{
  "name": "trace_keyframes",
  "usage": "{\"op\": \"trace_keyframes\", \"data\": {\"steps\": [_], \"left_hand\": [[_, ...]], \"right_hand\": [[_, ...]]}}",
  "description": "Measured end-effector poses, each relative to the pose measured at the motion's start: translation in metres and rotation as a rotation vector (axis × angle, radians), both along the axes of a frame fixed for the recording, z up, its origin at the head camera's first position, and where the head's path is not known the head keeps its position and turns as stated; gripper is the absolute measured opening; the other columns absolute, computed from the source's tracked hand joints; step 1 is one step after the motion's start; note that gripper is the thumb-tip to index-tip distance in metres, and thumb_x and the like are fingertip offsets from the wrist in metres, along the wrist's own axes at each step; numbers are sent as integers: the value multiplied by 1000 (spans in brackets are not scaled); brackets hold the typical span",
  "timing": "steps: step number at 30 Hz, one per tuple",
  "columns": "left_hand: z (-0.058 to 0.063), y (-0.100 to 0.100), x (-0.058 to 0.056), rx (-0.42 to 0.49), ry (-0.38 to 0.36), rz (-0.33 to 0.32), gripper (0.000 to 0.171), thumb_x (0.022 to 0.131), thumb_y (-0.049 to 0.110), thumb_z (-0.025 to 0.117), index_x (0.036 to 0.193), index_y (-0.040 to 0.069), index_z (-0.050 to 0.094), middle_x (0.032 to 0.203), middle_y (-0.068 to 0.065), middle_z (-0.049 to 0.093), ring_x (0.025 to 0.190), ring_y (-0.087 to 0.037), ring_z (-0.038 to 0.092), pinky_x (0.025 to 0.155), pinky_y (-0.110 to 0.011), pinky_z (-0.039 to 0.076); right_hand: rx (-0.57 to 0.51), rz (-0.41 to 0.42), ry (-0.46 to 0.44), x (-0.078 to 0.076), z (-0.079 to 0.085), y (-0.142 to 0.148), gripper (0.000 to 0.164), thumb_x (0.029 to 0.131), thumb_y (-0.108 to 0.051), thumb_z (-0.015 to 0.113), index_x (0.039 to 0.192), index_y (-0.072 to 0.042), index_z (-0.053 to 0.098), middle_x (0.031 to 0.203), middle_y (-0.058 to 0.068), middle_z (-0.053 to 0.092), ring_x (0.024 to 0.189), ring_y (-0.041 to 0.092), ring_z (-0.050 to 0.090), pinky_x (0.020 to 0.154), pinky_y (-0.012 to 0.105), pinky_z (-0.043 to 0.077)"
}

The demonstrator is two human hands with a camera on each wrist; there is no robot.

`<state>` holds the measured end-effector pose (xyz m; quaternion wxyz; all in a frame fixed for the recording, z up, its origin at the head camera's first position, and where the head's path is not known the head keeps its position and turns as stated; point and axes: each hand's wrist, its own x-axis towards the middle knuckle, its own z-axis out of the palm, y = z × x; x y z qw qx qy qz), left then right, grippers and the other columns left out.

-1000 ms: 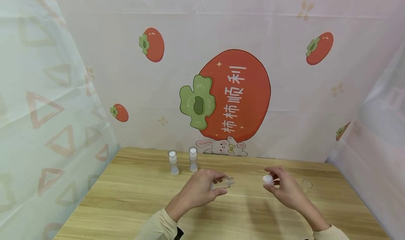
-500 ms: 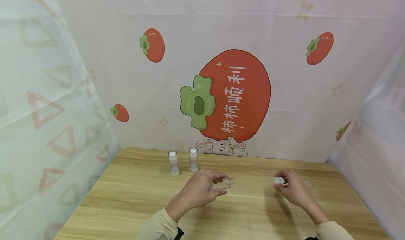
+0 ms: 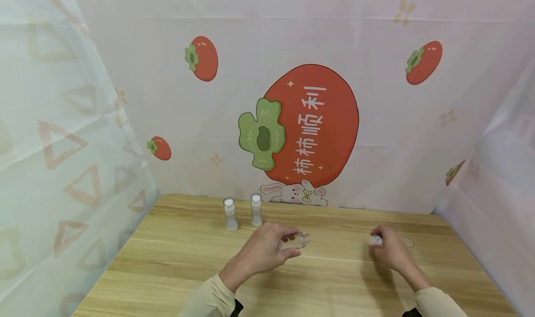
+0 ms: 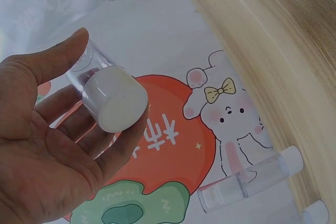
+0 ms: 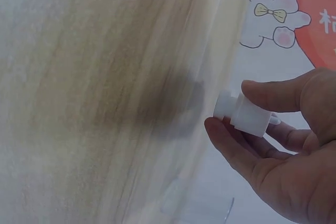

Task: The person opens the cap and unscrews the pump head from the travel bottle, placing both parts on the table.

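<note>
My left hand (image 3: 267,248) holds a small clear bottle (image 3: 305,239) on its side above the table, its bare threaded neck pointing right. In the left wrist view the bottle's white base (image 4: 122,106) faces the camera, with thumb and fingers around the clear body. Off to the right, my right hand (image 3: 394,251) pinches a white pump head (image 5: 253,115) between thumb and fingers, a short nozzle showing behind it. The two hands are well apart.
Two clear bottles with white pump tops, one (image 3: 231,214) left of the other (image 3: 256,211), stand upright on the wooden table (image 3: 167,261) near its back edge. A clear round object, perhaps a cap (image 3: 408,241), lies beyond my right hand. A printed cloth (image 3: 376,177) hangs behind.
My right hand has moved to the right with the pump head, toward the clear round object, and has turned it. My left hand and its bottle have stayed in place.
</note>
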<state>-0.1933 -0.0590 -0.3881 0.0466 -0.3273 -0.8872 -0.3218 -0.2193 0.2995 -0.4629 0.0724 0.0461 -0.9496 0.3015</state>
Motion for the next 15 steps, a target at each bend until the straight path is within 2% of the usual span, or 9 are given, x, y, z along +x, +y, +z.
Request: {"op": "trace_keyframes", "data": {"steps": [5, 12, 15], "left_hand": [[0, 0, -1, -3, 4, -4, 30, 86, 22, 84, 112, 10, 77, 97, 4, 74, 87, -6, 66, 76, -21, 53], [0, -1, 0, 4, -1, -12, 29, 85, 20, 84, 111, 9, 76, 99, -3, 75, 88, -12, 69, 76, -21, 54], [1, -1, 0, 5, 0, -10, 29, 85, 19, 84, 111, 9, 76, 98, -1, 75, 88, -12, 69, 76, -21, 54]], "right_hand": [[35, -16, 13, -3, -3, 2, 33, 77, 5, 74, 106, 11, 61, 95, 19, 66, 84, 31, 63, 68, 42, 52], [63, -34, 17, -7, -9, 6, 32, 76, 4, 74, 105, 10, 62, 95, 19, 67, 82, 31, 63, 67, 42, 51], [67, -40, 11, -8, -10, 8, 32, 76, 4, 73, 105, 10, 61, 95, 20, 67, 81, 31, 63, 65, 42, 51]]}}
